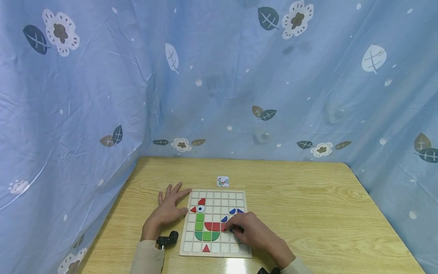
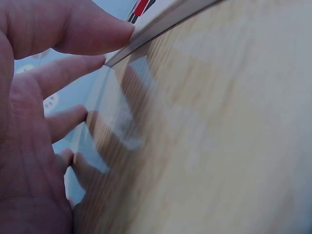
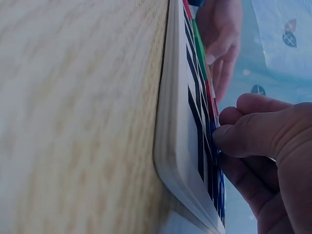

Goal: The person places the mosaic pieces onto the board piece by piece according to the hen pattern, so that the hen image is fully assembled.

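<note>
A square wooden grid board [image 1: 191, 249] lies on the table with flat coloured pieces forming a bird-like figure. Beside its left edge is my left hand [image 1: 167, 210], fingers spread, the thumb and index fingertips at the board's rim. My right hand [image 1: 253, 233] is over the board's right half, its curled fingers and thumb pinching a small blue piece [image 1: 232, 229], mostly hidden, at the grid surface. Next to those fingertips lie a red square [image 1: 223, 227] and a blue half-round piece [image 1: 224, 219]. Green squares [image 1: 199, 217], a round eye piece [image 1: 200, 209] and a red triangle [image 1: 206, 248] sit further left.
A small printed card [image 1: 222, 181] showing a similar figure lies behind the board. The wood-grain table [image 1: 308, 198] extends to both sides. A blue patterned curtain [image 1: 212, 95] hangs behind and around it.
</note>
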`<action>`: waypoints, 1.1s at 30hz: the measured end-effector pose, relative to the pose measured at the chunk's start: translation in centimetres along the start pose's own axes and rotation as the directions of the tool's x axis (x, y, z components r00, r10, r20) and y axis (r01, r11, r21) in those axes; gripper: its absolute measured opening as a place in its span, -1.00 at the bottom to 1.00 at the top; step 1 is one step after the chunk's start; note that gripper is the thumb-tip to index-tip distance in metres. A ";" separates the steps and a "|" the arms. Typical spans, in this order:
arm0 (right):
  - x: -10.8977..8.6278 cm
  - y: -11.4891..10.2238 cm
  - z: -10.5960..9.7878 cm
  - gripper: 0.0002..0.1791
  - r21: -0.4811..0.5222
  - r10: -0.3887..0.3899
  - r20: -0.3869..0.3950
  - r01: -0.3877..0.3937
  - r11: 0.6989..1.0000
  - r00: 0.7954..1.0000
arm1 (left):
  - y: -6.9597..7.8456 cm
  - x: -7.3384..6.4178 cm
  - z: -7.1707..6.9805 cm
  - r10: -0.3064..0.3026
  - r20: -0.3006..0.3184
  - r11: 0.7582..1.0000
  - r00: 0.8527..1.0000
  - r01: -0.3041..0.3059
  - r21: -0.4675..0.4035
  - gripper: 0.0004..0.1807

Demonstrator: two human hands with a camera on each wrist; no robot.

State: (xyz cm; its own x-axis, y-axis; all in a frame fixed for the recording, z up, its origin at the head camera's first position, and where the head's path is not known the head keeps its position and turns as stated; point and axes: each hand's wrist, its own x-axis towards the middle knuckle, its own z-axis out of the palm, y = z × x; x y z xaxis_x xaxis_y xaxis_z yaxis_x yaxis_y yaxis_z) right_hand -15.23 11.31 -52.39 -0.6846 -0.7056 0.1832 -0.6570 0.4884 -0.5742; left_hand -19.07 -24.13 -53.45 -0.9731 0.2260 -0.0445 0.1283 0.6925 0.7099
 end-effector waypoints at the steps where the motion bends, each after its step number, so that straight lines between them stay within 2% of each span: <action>1: -0.1 0.0 0.0 -0.63 -0.006 -0.003 -0.011 0.003 1.000 1.000 | 0.0 0.1 0.0 0.002 0.002 1.000 1.000 -0.002 -0.001 -0.16; 4: -0.4 0.1 -0.2 -0.67 -0.013 -0.022 -0.076 0.021 1.000 0.997 | 0.1 0.2 0.2 0.004 0.004 1.000 1.000 -0.004 -0.001 -0.16; 6: -0.7 0.1 -0.5 -0.71 -0.014 -0.030 -0.150 0.028 0.999 0.988 | 0.2 0.3 0.3 0.005 0.007 1.000 1.000 -0.005 -0.002 -0.16; 12: -2.1 1.1 -2.0 -0.75 -0.059 -0.032 -0.369 0.011 0.998 0.929 | 0.4 0.6 0.6 0.011 0.018 1.000 1.000 -0.010 -0.003 -0.17; 16: -3.1 1.8 -3.1 -0.73 -0.104 -0.017 -0.456 -0.035 0.994 0.890 | 0.3 0.7 0.3 0.016 0.012 1.000 1.000 -0.016 -0.003 -0.19; 20: -3.9 2.4 -4.5 -0.73 -0.150 -0.009 -0.507 -0.077 0.986 0.862 | 0.1 0.4 -0.6 0.005 -0.031 1.000 1.000 -0.005 0.003 -0.24; 24: -4.6 2.4 -6.8 -0.70 -0.206 0.002 -0.527 -0.129 0.970 0.850 | 1.4 -0.3 -2.4 0.046 -0.081 0.998 0.996 -0.043 0.038 -0.29; 28: -4.8 1.7 -9.9 -0.64 -0.294 -0.043 -0.559 -0.150 0.944 0.828 | 4.3 -1.8 -5.6 0.117 -0.151 0.989 0.982 -0.102 0.104 -0.30; 31: -4.9 0.9 -12.1 -0.57 -0.346 -0.088 -0.601 -0.160 0.924 0.794 | 6.9 -3.3 -8.3 0.174 -0.227 0.976 0.958 -0.137 0.168 -0.30; 33: -5.0 0.5 -13.2 -0.51 -0.371 -0.104 -0.623 -0.176 0.912 0.775 | 8.2 -4.3 -9.6 0.229 -0.281 0.959 0.932 -0.168 0.226 -0.32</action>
State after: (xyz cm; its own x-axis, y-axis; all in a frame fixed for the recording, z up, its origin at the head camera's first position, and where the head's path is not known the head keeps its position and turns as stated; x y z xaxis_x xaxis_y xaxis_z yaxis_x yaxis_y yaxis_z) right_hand -16.33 21.82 -43.06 -0.6590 -0.2774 0.6991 -0.5954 0.7604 -0.2595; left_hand -15.70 -25.98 -40.71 -0.9311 0.1768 0.3191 0.3299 0.7815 0.5296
